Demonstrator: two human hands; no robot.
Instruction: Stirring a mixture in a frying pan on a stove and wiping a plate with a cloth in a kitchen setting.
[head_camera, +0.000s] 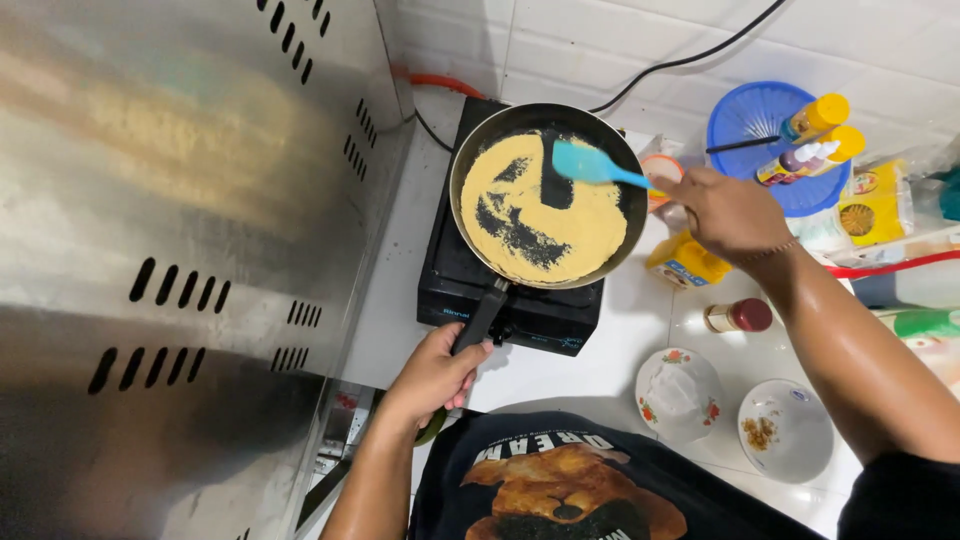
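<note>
**Egg in a pan on a single-burner stove, seen from above**

The work surface is a white counter (620, 350) backed by a white tiled wall (600, 40); a large brushed-metal panel with slotted vents (180, 250) fills the 9 o'clock side. A black stove (520, 310) sits at centre, a black cable running from it toward 1 o'clock. On it rests a dark frying pan (547, 195) holding a thin yellow egg layer (540, 215), with bare dark patches near its middle. The left hand (432, 375) is clamped around the pan's black handle at 6 o'clock of the pan. The right hand (730, 212), at 3 o'clock, is closed on the handle of a light-blue spatula (590, 163), whose blade lies over the pan's upper half. At 1 o'clock a blue basket (770, 180) carries two yellow-capped bottles. At 5 o'clock stand two small white bowls: one floral-rimmed (680, 392) with a whitish content, one (785, 430) with brown crumbs. A red-capped jar (738, 316) lies between them and the hand.
</note>
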